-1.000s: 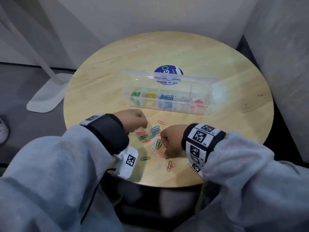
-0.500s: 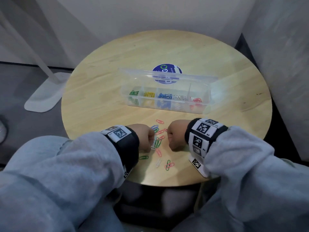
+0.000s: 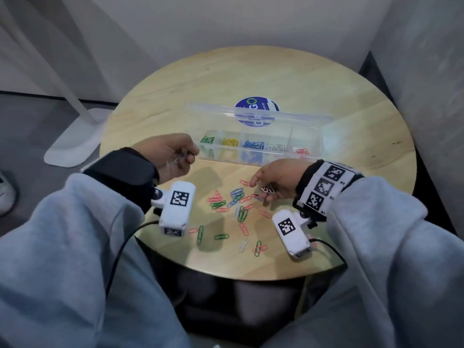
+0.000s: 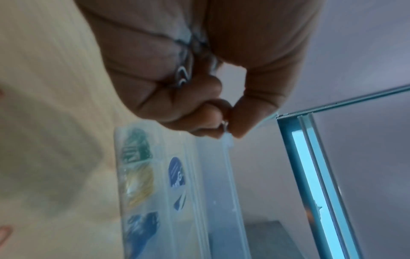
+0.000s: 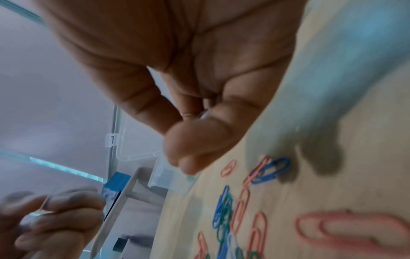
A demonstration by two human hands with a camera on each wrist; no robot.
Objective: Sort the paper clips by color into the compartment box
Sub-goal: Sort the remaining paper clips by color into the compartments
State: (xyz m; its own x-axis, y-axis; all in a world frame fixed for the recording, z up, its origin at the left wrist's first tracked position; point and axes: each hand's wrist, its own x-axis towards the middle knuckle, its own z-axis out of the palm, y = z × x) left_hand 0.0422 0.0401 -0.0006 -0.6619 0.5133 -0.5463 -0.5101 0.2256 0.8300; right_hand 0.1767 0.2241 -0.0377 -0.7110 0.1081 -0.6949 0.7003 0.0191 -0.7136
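A clear compartment box (image 3: 318, 143) stands open mid-table, holding green, yellow, blue, white and red clips from left to right. Loose paper clips (image 3: 236, 200) of mixed colours lie scattered in front of it. My left hand (image 3: 188, 156) hovers by the box's left end, fingers curled round several white clips (image 4: 183, 75), thumb and forefinger pinched together. My right hand (image 3: 261, 190) is lifted just right of the pile, palm turned up, fingers curled over a few white clips (image 3: 267, 189). One white clip (image 5: 205, 114) shows between its fingers.
The round wooden table (image 3: 351, 109) carries a blue sticker (image 3: 256, 106) behind the box's raised lid (image 3: 213, 114). More clips (image 3: 258, 247) lie near the front edge. A white stand base (image 3: 72, 144) sits on the floor at left; walls close in behind and on the right.
Both hands have lifted off the clip pile. The left has moved up and left toward the box; the right has turned palm up, showing white clips.
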